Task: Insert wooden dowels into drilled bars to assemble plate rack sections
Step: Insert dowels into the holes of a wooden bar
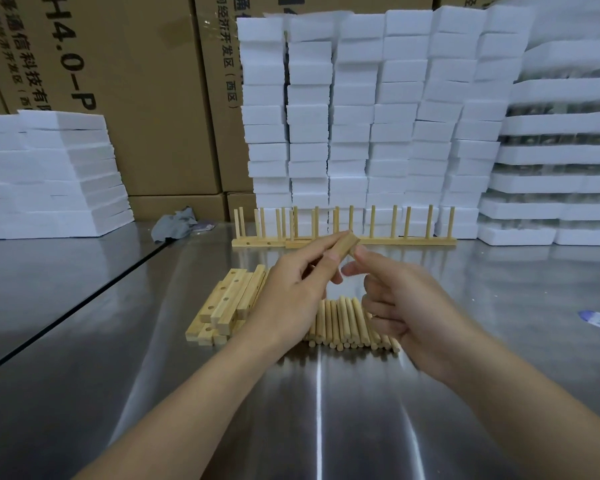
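**Some racks made, a new bar in hand**

We think the job is partly done. At the back of the shiny metal table [326, 410], finished rack pieces [371, 240] stand in a row. Their sticks poke straight up out of the flat bars. They sit just in front of the tall stacks of white foam blocks [361, 116].

Now we are starting another one. Our left hand [291, 292] holds one bar [347, 244] up in the air, above the piles. The thumb and fingers curl round it, and its far end pokes out past them. We see no sticks in this bar, but the hand hides most of it.

Our right hand [406, 306] is just beside the end of the bar. Its fingers are curled in. That part is a bit blurry, so we cannot tell if it holds a stick or nothing at all.

A lot is left to do. A pile of bars [226, 306] with holes in them lies on the table, partly under our left hand. Next to it, a pile of round sticks [347, 320] lies side by side between our two hands. None of these are joined yet. We guess many more rack pieces can be made from them.

A grey rag [175, 225] lies farther back on the left, near the big brown boxes [136, 98].
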The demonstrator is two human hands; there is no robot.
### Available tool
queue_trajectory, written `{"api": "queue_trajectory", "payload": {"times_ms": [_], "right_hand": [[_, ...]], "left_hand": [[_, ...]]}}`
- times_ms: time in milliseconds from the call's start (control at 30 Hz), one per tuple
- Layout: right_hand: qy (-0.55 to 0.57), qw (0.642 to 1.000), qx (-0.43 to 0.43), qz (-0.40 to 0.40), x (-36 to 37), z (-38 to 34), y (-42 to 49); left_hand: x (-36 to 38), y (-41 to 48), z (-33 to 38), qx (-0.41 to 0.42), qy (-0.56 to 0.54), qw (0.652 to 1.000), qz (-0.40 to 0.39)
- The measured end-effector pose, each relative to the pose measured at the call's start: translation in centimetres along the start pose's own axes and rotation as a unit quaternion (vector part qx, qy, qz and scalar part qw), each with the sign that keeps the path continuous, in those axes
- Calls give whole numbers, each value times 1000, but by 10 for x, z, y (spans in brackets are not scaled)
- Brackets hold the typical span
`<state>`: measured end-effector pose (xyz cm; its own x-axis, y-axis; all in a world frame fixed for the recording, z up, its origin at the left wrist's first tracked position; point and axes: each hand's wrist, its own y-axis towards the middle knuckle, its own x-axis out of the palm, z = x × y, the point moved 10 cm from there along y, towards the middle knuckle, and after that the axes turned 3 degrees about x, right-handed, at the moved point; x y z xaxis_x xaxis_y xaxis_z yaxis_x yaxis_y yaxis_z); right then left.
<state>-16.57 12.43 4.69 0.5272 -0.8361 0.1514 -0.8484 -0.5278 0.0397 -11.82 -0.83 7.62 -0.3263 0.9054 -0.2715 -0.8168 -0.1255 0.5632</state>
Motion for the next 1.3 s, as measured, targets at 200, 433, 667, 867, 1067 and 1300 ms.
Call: {"api": "queue_trajectory", "payload": {"times_ms": [200,433,667,867,1067,1300], "right_hand": [[-253,936,-202,137,-18,-40,-14],[-536,774,-304,148,11,-46,-26],[-519,787,-315,107,28,-37,-29],[37,991,72,-103,33,21,-9],[-187,981,-34,-36,25,2,-10],[-471,828,-295,74,33,-34,-28]], "left_hand": [[-19,3,-11,-54,-61,994,75],[-20,0,-23,-88,-31,991,99],[-20,-4,-14,-74,27,995,63],[-28,0,17,30,67,995,65],[-40,5,12,17,76,993,93],[-48,4,0,-11,49,989,141]]}}
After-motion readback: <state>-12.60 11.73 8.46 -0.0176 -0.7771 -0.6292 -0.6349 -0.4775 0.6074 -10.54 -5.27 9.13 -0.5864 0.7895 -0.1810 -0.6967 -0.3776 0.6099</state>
